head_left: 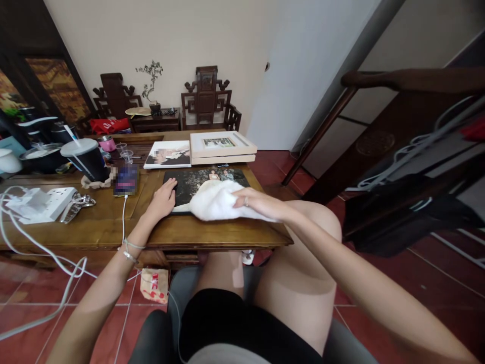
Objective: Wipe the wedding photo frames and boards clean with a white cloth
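A dark photo print [197, 183] lies flat on the wooden table [212, 233] in front of me. My left hand [162, 199] rests on its left edge with the fingers laid flat, holding it down. My right hand [254, 200] presses a white cloth [216, 202] onto the lower right part of the print; the fingers lie curled over the cloth. The cloth hides the near corner of the print.
Behind the print lie a loose photo [168, 154] and stacked white picture frames [222, 146]. A phone [126, 180] on a white cable, a dark cup with a straw [87, 157] and a white power strip [56, 201] sit to the left. A dark stair rail [409, 81] stands at right.
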A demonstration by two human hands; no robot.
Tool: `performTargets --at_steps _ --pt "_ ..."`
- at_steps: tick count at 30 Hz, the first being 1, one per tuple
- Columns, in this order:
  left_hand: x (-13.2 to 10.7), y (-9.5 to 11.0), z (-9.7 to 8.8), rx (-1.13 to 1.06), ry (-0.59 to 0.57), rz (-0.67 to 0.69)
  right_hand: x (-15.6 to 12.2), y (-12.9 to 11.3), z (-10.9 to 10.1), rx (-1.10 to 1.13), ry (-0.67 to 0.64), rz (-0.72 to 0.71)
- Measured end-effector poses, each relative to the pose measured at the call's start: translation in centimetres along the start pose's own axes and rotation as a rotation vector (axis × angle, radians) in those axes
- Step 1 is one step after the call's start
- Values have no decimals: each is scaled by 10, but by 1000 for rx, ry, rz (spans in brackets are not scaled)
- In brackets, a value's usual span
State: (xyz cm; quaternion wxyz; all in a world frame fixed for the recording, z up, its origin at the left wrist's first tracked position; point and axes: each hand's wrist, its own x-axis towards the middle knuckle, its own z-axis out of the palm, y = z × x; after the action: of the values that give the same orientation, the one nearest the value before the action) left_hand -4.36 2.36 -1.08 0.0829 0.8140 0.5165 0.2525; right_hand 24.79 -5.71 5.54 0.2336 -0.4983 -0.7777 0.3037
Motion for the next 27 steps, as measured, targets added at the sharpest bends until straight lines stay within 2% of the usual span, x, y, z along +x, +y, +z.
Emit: performTargets --at_steps 2,4,8,10,13,16,18,22,25,27 --pt "0 0 0 -1 -2 3 17 1 -8 -63 80 54" --pt "-1 2 -2 -5 2 10 34 -5 -8 -205 109 63" --pt "-2 8 -9 -68 91 26 61 -30 21 -458 83 26" --pt "-2 10 -13 -134 185 12 68 -39 43 -499 61 -78" --pt "-1 9 -18 -278 327 -56 66 -45 73 -514 -5 -338" --pt "1 7 -16 -371 402 -100 49 -38 85 -484 -73 -547" --pt "1 6 -12 -351 394 -86 33 -28 80 -433 -88 -554" --pt "-1 7 -6 -179 221 -12 12 -4 46 -365 -54 -345" --pt "-3 7 -2 -62 74 20 15 6 19 -392 10 -172" --pt "-3 7 -2 -25 30 16 26 6 9 -445 57 -80"
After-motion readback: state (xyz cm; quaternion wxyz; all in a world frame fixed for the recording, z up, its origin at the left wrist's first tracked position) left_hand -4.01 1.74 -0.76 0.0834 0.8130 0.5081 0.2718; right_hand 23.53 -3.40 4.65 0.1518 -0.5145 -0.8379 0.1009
